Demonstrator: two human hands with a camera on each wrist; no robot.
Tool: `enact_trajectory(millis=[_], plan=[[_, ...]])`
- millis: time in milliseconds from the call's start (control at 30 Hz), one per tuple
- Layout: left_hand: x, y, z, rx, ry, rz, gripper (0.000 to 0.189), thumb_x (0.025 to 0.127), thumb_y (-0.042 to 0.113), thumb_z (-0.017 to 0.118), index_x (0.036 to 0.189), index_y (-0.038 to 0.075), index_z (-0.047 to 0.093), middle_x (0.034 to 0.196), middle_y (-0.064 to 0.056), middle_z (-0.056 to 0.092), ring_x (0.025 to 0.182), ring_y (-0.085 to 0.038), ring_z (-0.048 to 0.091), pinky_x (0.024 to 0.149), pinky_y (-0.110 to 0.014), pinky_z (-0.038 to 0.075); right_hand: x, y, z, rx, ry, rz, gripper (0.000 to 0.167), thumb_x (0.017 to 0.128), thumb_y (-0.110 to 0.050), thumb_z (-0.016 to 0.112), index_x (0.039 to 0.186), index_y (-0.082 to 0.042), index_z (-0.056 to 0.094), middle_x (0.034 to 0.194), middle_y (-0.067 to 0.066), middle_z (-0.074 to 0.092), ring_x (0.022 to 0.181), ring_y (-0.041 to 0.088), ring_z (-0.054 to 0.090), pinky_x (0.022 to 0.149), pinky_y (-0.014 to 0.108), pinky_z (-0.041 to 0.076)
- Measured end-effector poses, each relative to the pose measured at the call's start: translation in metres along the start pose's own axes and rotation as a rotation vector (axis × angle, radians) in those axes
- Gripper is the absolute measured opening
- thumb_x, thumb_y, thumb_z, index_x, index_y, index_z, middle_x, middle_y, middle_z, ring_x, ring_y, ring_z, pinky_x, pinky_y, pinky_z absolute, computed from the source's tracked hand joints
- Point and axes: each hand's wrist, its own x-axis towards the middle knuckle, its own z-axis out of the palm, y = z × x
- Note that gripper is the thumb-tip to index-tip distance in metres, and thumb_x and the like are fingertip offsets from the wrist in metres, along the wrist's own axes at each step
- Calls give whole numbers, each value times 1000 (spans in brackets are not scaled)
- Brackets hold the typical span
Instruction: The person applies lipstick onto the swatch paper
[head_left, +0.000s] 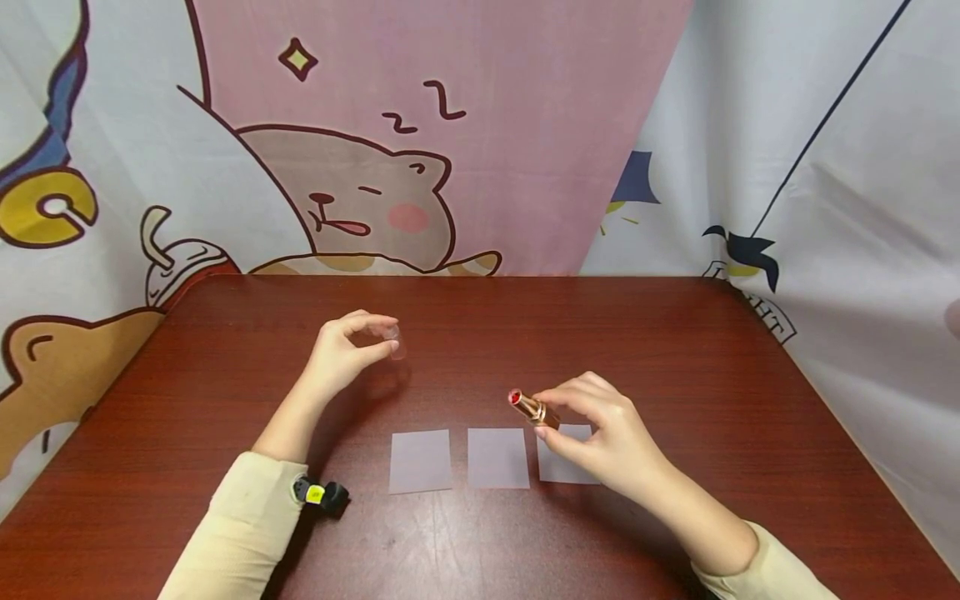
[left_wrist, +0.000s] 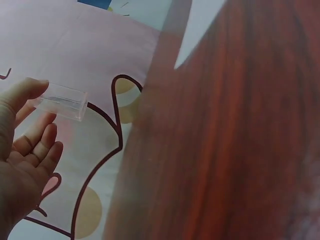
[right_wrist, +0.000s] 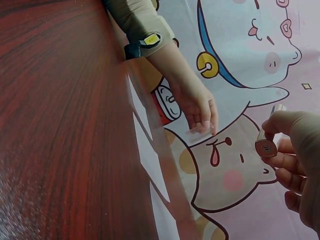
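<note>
Left hand (head_left: 341, 354) is pinching a clear, boxy cap (head_left: 397, 344); right hand (head_left: 615, 433), at the cap's four o'clock (head view), is pinching a gold-cased red lipstick (head_left: 534, 408).

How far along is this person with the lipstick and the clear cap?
Done, it seems: the lipstick is uncapped, its red tip showing. In hand: the right grip holds the lipstick; the left grip pinches the clear cap, apart from it. Probably left: whatever the three paper squares are for, since no marks show on them, and perhaps recapping.
</note>
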Motion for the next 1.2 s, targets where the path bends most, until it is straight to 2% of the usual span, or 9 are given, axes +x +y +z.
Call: enact_trajectory(millis=[133, 200, 300, 400, 567, 733, 833, 967, 1200], plan=[[0, -15, 1, -11, -20, -14, 26, 77, -8, 74, 103, -8, 69, 88, -22, 65, 86, -36, 61, 80, -57, 45, 0, 0, 0, -5, -2, 5, 29, 73, -9, 79, 100, -14, 72, 90, -10, 67, 83, 11, 56, 73, 19, 43], [0, -27, 2, -7, -20, -17, 27, 77, -7, 74, 104, -7, 69, 89, -21, 66, 86, -34, 61, 80, -54, 46, 0, -1, -1, -9, -3, 8, 28, 73, -9, 79, 100, -15, 72, 90, -10, 67, 84, 10, 55, 73, 19, 43], [1, -44, 3, 3, -24, -29, 28, 77, -4, 76, 105, -4, 70, 89, -16, 67, 86, -27, 61, 80, -42, 47, 0, -1, -1, -11, -6, 13, 28, 74, -9, 79, 100, -15, 72, 90, -10, 67, 84, 11, 56, 73, 19, 43], [1, -51, 3, 4, -38, -41, 28, 78, -1, 77, 104, -1, 71, 88, -10, 68, 85, -19, 61, 78, -33, 47, 0, -1, -1, -9, -7, 12, 28, 74, -9, 79, 100, -14, 72, 91, -10, 67, 83, 13, 56, 72, 20, 43], [0, -57, 5, -15, -55, -55, 28, 77, -1, 77, 104, -2, 71, 88, -9, 68, 84, -19, 63, 78, -39, 49, -1, -1, 0, -9, -5, 10, 28, 74, -9, 79, 100, -14, 72, 91, -9, 67, 83, 13, 56, 71, 22, 44], [-1, -56, 6, -4, -72, -87, 29, 76, -4, 76, 104, -7, 69, 88, -15, 68, 86, -29, 63, 78, -43, 48, -1, 0, 0, -6, -11, 11, 29, 74, -9, 79, 101, -14, 72, 90, -10, 67, 82, 14, 57, 72, 21, 45], [-2, -45, 4, -10, -88, -91, 28, 77, -7, 75, 103, -10, 68, 88, -20, 68, 85, -33, 62, 77, -41, 49, -1, 0, 1, -4, -13, 12, 28, 74, -9, 79, 101, -15, 72, 90, -10, 66, 82, 13, 56, 71, 22, 46], [-4, -31, 2, -4, -107, -109, 27, 77, -7, 74, 103, -11, 67, 89, -23, 67, 84, -32, 62, 76, -36, 50, 0, 0, 1, -3, -13, 15, 28, 74, -9, 79, 101, -15, 73, 90, -10, 66, 82, 11, 56, 70, 22, 47], [-6, -32, 1, -5, -138, -139, 28, 78, -6, 73, 105, -13, 66, 90, -23, 67, 84, -34, 62, 72, -31, 51, 0, -1, 1, -2, -18, 22, 28, 74, -10, 80, 101, -15, 73, 90, -10, 66, 82, 15, 57, 71, 19, 45]])
